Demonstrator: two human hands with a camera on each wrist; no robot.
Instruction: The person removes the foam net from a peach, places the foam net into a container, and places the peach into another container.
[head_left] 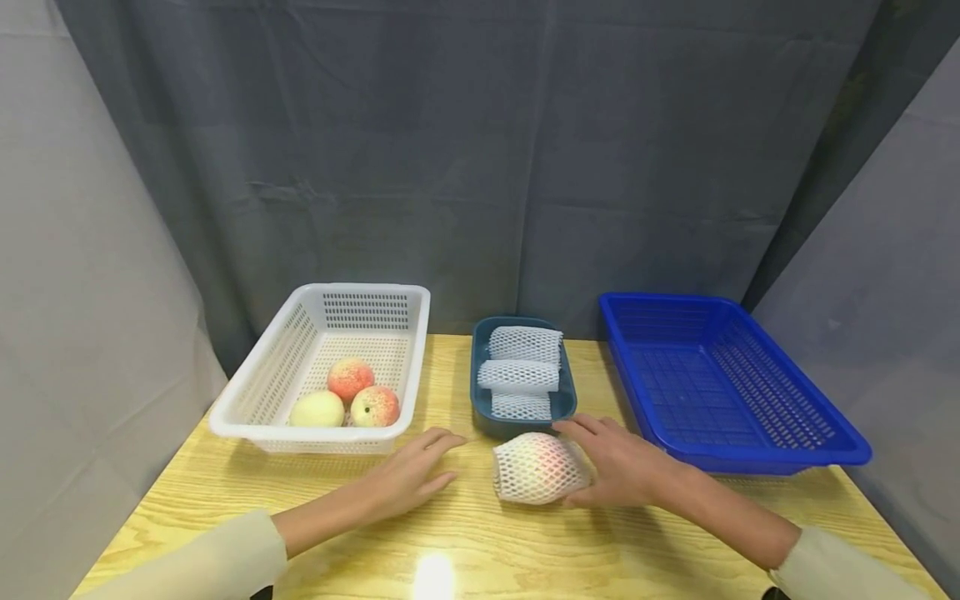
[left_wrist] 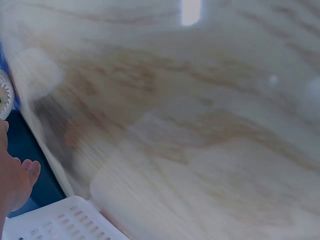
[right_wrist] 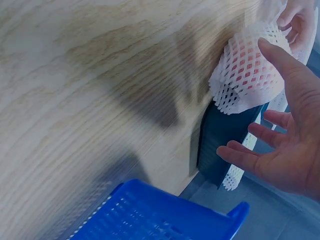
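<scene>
A peach in a white foam net sleeve [head_left: 536,468] lies on its side on the wooden table, in front of the small teal basket. My right hand [head_left: 618,467] is at its right end; in the right wrist view the thumb [right_wrist: 280,57] overlaps the net while the other fingers [right_wrist: 242,156] spread apart from it. Left of the netted peach, my left hand [head_left: 408,475] hovers with its fingers extended and nothing in them. The left wrist view catches only part of a hand [left_wrist: 17,180] at its left edge.
At the back left, a white basket [head_left: 315,433] holds a red peach [head_left: 350,379], a red-yellow peach [head_left: 377,406] and a pale one [head_left: 317,410]. Several rolled foam nets [head_left: 517,375] lie in the teal basket [head_left: 510,429]. To the right stands a blue basket [head_left: 750,454].
</scene>
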